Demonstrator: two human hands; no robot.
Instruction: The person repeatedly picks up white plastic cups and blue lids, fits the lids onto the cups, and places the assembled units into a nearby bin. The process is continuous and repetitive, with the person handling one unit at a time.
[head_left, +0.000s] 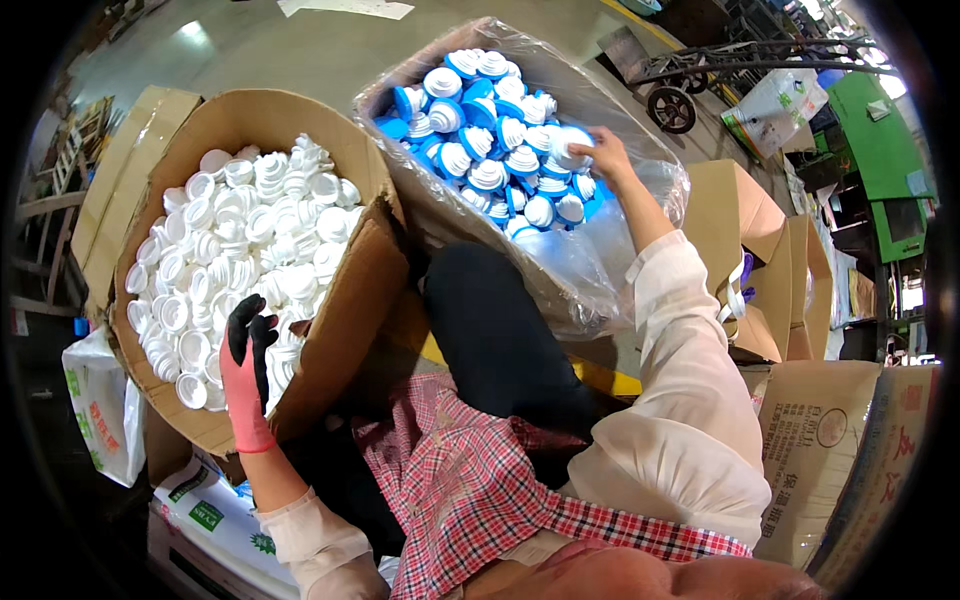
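Two big containers are filling the upper half of the frame, tilted toward the seated person so their contents are lying within reach. At upper left, a brown cardboard box (330,300) is leaning open, heaped with white caps (250,230). At upper centre, a second box lined with a clear plastic bag (600,260) is holding blue-and-white caps (490,140), the bag's slack spilling over the near edge. Between them, the person's dark-trousered knee (490,330) is rising, with a red checked apron (470,480) spreading toward the lower centre. More cardboard boxes (760,260) are standing at the right, and a printed white sack (100,410) is sitting at lower left.

The left hand (245,375), wearing a pink glove with black fingers (250,330), is reaching over the near rim of the left box; the fingers are spreading loosely onto the white caps, holding nothing that I can see. The bare right hand (600,155) is stretching to the far side of the bag, its fingers curling around one of the blue-and-white caps.
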